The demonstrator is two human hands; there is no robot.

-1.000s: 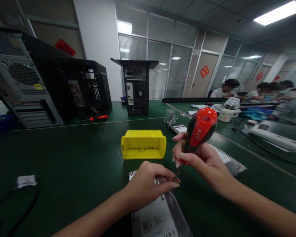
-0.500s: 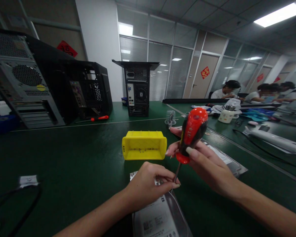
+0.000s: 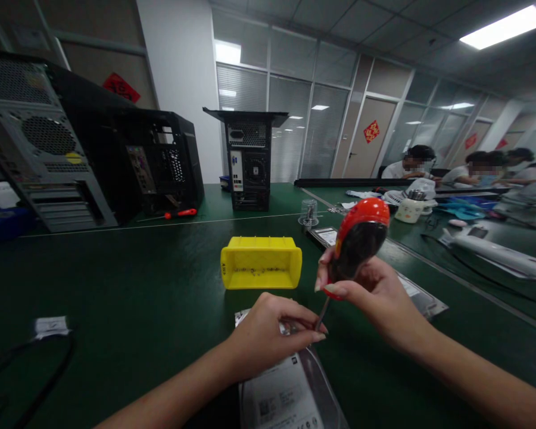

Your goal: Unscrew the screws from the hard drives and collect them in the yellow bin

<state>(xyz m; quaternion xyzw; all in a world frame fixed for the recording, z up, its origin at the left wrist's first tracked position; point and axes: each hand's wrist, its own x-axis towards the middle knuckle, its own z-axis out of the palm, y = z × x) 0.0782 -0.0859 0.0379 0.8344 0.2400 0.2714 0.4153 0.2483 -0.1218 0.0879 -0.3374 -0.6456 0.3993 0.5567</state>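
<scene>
A hard drive (image 3: pixel 283 396) with a white label lies on the green table right in front of me. My left hand (image 3: pixel 272 336) rests across its far end, thumb and forefinger pinched around the lower end of a screwdriver (image 3: pixel 361 241). Its red and black handle is held by the fingers of my right hand (image 3: pixel 384 292). The screwdriver leans, handle up and to the right, its tip hidden at my left fingertips. Whether a screw sits under the tip I cannot tell. Just beyond stands a yellow bin (image 3: pixel 261 242) with several small screws (image 3: pixel 254 271) inside.
Another hard drive (image 3: pixel 326 235) lies behind my right hand, near a clear plastic cup (image 3: pixel 309 210). Computer cases (image 3: pixel 250 161) stand at the back and left. A second screwdriver (image 3: pixel 181 213) lies by them. A cable (image 3: pixel 67 357) is at left; people sit far right.
The screwdriver handle has tipped to the right and turned, showing its black side. My right hand has shifted slightly right with it. My left hand has stayed in place.
</scene>
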